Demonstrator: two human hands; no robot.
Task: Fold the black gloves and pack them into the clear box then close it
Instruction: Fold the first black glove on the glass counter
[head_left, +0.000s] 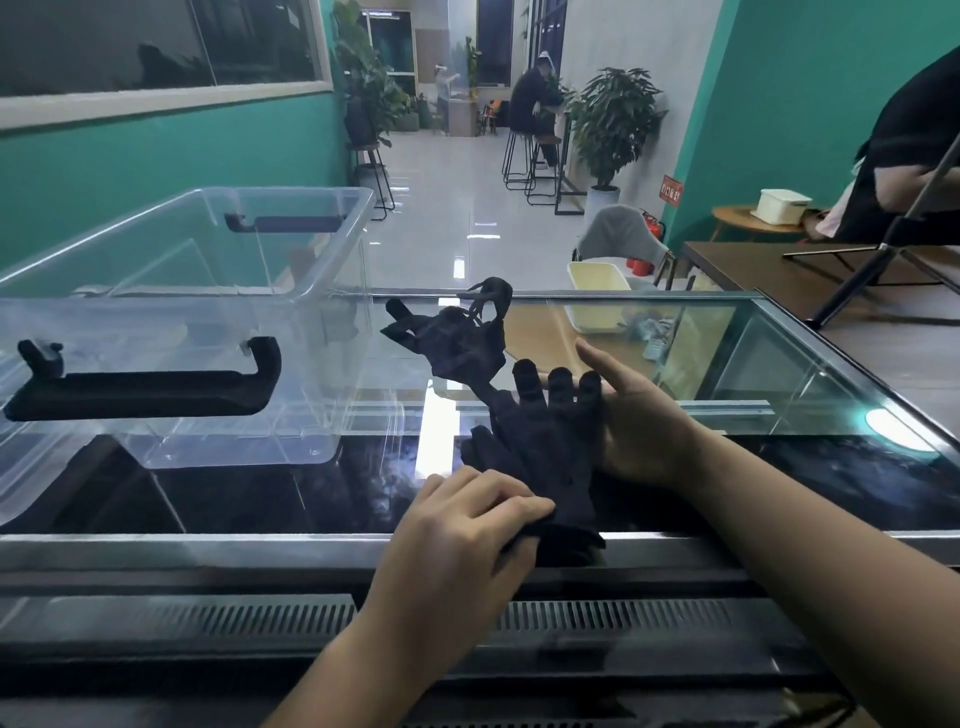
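Note:
A black glove (545, 447) lies flat on the glass counter top (753, 374), fingers pointing away from me. My left hand (467, 514) presses down on its cuff end near the front edge. My right hand (639, 415) lies under or beside the glove's fingers, palm up, fingers apart. A second black glove (457, 338) lies crumpled further back, its fingers sticking up. The clear box (311, 291) stands open at the left, with black latch handles (145, 389). No lid can be made out.
The counter is a glass-topped display case with a metal front rim (208, 551) and a vent grille below. A cream tray (597, 291) shows through the glass. A person sits at the far right by a wooden table (769, 270); another sits on a stool in the corridor.

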